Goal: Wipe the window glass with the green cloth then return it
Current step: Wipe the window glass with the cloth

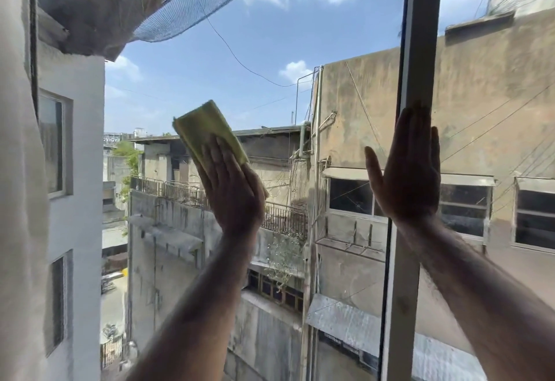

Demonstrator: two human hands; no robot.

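Note:
A folded green cloth [204,130] lies flat against the window glass [264,59] at mid height, tilted up to the left. My left hand [232,188] presses on its lower part with flat fingers, so the cloth's bottom end is hidden under the palm. My right hand [410,170] is spread flat, fingers up, against the white vertical window frame [420,35] and the glass beside it, holding nothing.
A pale sheer curtain [18,200] hangs along the left edge of the window. Through the glass are grey and tan buildings, a dark net overhead and blue sky with clouds. The frame bar runs top to bottom at the right.

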